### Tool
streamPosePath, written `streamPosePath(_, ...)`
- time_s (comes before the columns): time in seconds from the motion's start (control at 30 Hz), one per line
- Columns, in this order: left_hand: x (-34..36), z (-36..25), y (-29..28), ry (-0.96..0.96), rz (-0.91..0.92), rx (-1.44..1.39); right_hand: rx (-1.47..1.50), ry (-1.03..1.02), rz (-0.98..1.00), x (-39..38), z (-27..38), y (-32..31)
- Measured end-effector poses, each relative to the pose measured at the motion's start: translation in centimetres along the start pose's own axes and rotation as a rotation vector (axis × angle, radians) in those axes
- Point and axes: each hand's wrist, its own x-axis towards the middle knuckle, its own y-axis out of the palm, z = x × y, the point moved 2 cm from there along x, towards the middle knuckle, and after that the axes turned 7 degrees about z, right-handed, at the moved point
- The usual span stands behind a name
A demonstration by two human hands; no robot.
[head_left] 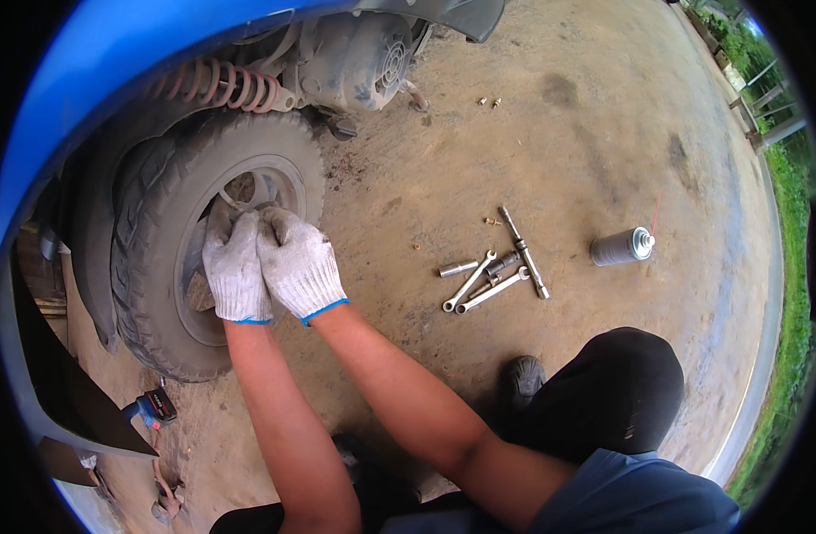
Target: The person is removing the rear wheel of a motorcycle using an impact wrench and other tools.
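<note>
Both my hands wear white knit gloves with blue cuffs and are held side by side at the hub of a scooter's wheel (298, 152). My left hand (237, 270) has its fingers curled inside the rim. Pressed against it, my right hand (298, 263) is closed too, with the thumb side up. Whatever the fingers grip is hidden behind the gloves. Just above them shows a pale spoke-like piece (229, 199) in the wheel's middle. Around the rim runs a dusty, knobbly tyre (141, 258), standing upright under the blue bodywork (79, 89).
A red coil spring (234, 84) and engine casing (359, 71) sit above the wheel. To the right lie a sliding T-handle wrench (525, 254), combination wrenches (495, 291), sockets (459, 268) and small bolts (492, 222). Farther right is a spray can (617, 247); lower left, a cordless tool (152, 408).
</note>
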Motion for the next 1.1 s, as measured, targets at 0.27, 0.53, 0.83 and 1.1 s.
streamPosePath(0.27, 0.2, 0.0, -0.1, 0.024, -0.042, 0.067, 0.005, 0.025, 0.017, 0.2, 1.0, -0.5)
streamPosePath(0.53, -0.4, -1.1, 0.5, 0.040, -0.080, 0.212, -0.021, -0.019, 0.001, 0.0, 0.3, 0.3)
streamPosePath(0.83, -0.2, -0.5, 0.9, 0.054, -0.082, 0.191, -0.019, -0.052, -0.020, 0.3, -0.5, 0.0)
streamPosePath(1.1, 0.3, -0.1, 0.0, 0.101, -0.050, 0.372, 0.062, 0.004, 0.013, 0.4, -0.7, 0.4)
